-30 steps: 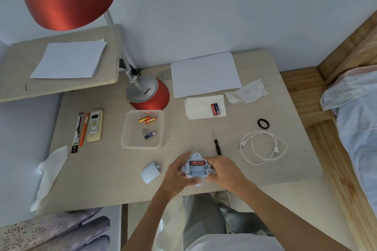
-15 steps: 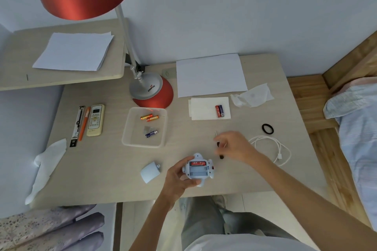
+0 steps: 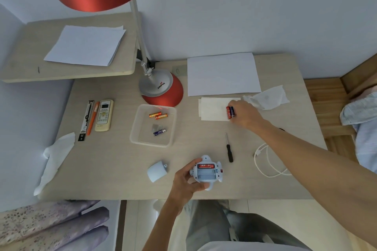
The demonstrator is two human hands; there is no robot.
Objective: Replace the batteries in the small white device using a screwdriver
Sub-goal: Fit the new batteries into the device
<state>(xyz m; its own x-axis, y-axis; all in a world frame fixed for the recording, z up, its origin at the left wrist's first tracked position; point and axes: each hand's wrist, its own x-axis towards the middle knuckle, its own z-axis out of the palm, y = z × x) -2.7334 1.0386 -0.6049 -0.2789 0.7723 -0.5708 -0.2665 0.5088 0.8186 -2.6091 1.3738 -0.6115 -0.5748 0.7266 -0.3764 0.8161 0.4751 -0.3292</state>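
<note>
Left hand [image 3: 186, 181] grips the rounded white plastic device [image 3: 206, 172] at the wood-grain table's [image 3: 114, 159] near edge, its bay open with one red cell in the top slot. Right hand [image 3: 244, 114] is well apart, fingers curled on the red and blue batteries [image 3: 230, 112] on folded white paper [image 3: 212, 108]; pinching or just touching, can't tell. Slim black-handled screwdriver [image 3: 228, 149] lies between.

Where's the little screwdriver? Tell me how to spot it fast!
Start at the big red desk lamp on the pale wooden table. Look toward the near edge, between the clear plastic tray and the coiled white cable. The small screwdriver lies alone on the wood: a black handle with a thin silver shaft.
</note>
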